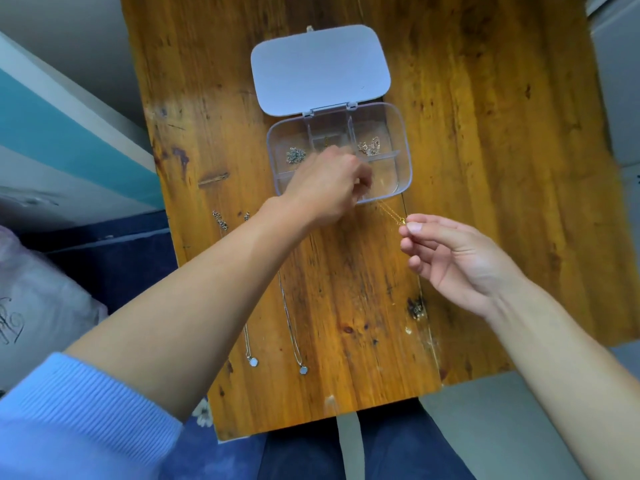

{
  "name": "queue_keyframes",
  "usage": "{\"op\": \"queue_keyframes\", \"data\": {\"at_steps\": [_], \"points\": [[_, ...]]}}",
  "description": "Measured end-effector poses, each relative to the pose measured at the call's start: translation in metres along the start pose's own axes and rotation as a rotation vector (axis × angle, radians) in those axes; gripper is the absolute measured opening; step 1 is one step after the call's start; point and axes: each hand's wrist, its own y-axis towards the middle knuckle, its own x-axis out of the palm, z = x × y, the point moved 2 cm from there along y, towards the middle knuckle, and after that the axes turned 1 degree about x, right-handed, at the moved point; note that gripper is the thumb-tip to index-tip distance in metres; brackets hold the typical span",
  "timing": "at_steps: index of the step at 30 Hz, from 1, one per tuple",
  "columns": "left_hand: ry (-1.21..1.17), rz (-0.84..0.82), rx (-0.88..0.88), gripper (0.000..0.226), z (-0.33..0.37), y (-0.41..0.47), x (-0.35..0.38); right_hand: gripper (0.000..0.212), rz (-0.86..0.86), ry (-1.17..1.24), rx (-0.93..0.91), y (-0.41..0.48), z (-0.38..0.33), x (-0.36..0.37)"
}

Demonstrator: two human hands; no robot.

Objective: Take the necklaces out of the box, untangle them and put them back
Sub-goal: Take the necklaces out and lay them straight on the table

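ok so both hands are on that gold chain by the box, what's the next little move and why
Probably feed the gold chain down into the near right compartment of the clear box. The right hand pinches its clasp end just outside the box, the left hand holds the other end over that compartment, and the chain runs straight between them, seemingly untangled. Other compartments already hold chains.

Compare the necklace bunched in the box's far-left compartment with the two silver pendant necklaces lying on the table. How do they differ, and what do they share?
The bunched necklace is heaped in a small clump; the two pendant necklaces lie stretched out straight. The clump sits inside the clear box; the stretched pair rest on the bare wooden table. The pair show pale pendants at their near ends; no pendant is discernible in the clump. All look like thin silvery chains.
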Motion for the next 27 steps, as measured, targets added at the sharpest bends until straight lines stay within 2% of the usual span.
{"op": "queue_keyframes", "data": {"at_steps": [4,8,11,16,19,21,24,27], "points": [[-0.103,-0.021,-0.042,0.022,0.001,-0.001,-0.012,0.018,-0.037,0.017,-0.015,-0.004,-0.004,-0.006],[-0.69,0.009,-0.198,0.036,-0.005,-0.018,-0.036,0.014,-0.028,0.016,-0.033,-0.007,-0.004,-0.011],[-1.056,0.0,-0.269,0.032,-0.016,-0.035,-0.05,0.011,-0.027,0.001,-0.034,-0.01,0.001,-0.014],[-1.342,-0.023,-0.27,0.034,-0.033,-0.057,-0.053,0.014,-0.01,-0.007,-0.013,-0.013,0.018,-0.018],[-1.356,-0.037,-0.299,0.026,-0.041,-0.07,-0.05,0.017,0.056,-0.051,-0.003,-0.015,0.031,-0.021],[-1.302,-0.038,-0.339,0.015,-0.048,-0.079,-0.046,0.013,0.104,-0.162,-0.003,-0.018,0.043,-0.023],[-0.994,0.086,-0.438,0.009,-0.057,-0.091,-0.037,0.009,0.163,-0.512,-0.027,-0.023,0.065,-0.022],[-0.71,0.238,-0.507,0.007,-0.06,-0.098,-0.028,0.006,0.119,-0.745,-0.07,-0.025,0.091,-0.014]]}}
